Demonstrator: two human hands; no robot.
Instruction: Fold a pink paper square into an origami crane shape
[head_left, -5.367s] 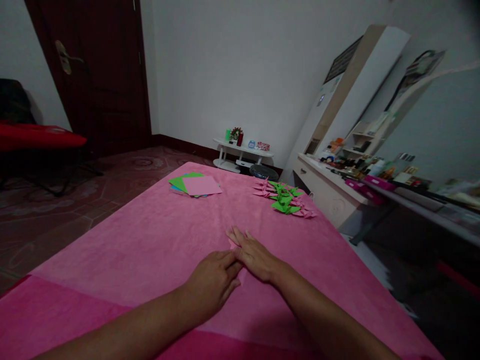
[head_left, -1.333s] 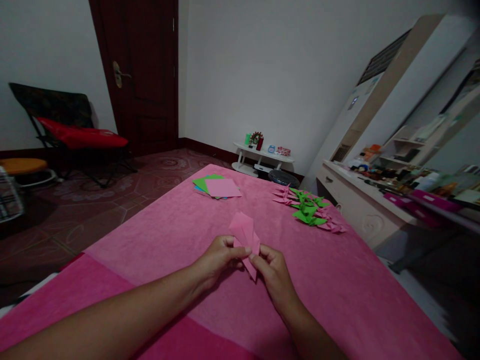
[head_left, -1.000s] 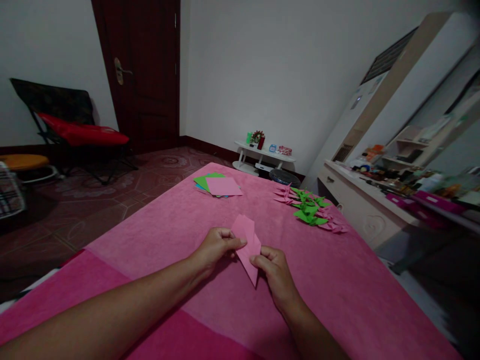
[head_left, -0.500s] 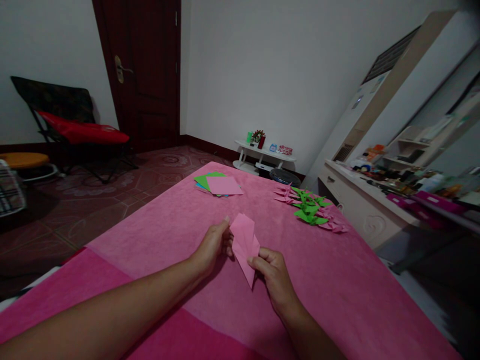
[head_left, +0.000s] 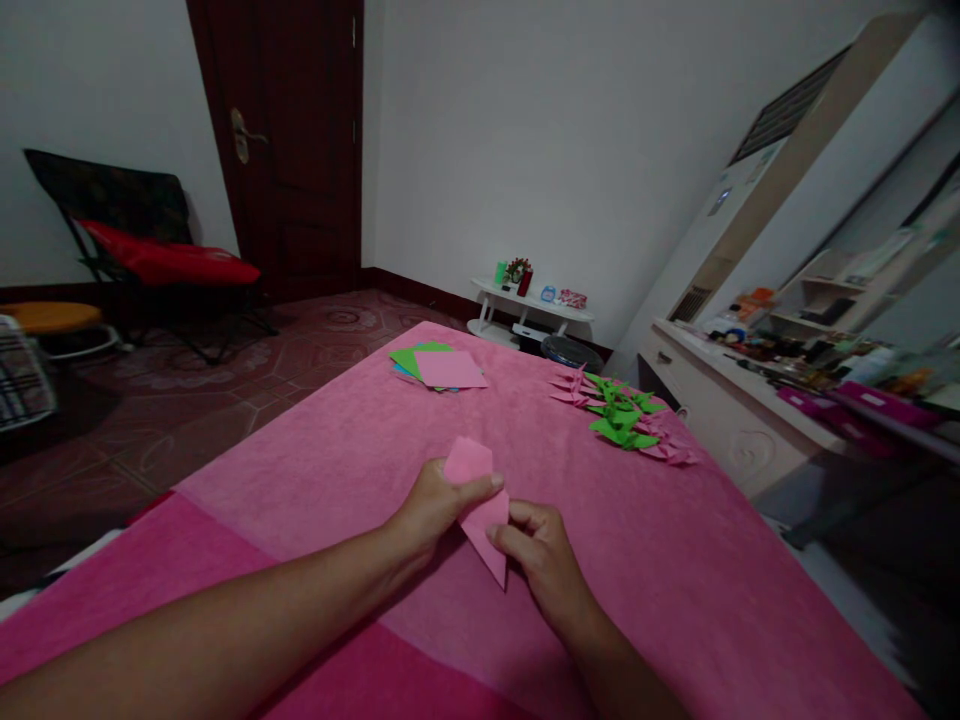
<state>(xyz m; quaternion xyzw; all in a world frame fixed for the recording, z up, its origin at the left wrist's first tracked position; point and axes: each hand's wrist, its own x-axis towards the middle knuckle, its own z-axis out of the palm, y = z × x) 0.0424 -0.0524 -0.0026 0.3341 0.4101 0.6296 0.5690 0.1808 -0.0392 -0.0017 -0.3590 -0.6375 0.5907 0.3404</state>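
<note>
While both hands are on the same piece, pink folded paper (head_left: 477,522) sits between them over the near-middle part of the table, pointed end toward the wearer, blunter end away. Left hand (head_left: 439,508): grip pinching the paper's upper left part, thumb laid flat across the front, fingers mostly hidden behind. Right hand (head_left: 546,548): grip pinching the lower right edge, thumb on the front face, forefinger bent at the edge. Can't tell whether the paper's tip touches the pink cloth (head_left: 330,475) under it; cloth covers the table.

Beyond the hands, slightly left: stack of square sheets (head_left: 451,369), fanned unevenly, pink on top, green under it, bits of blue at the edges. Far right part of the table: cluster of folded paper birds, green birds (head_left: 625,431) in the middle, pink birds (head_left: 574,388) on either side, packed close and touching in places. Both groups are apart from the hands.

Past the table: low white stand (head_left: 538,303) by the wall, dark door (head_left: 300,150) to the left, chair (head_left: 112,200) with a red cushion-like item (head_left: 165,260) on it.
</note>
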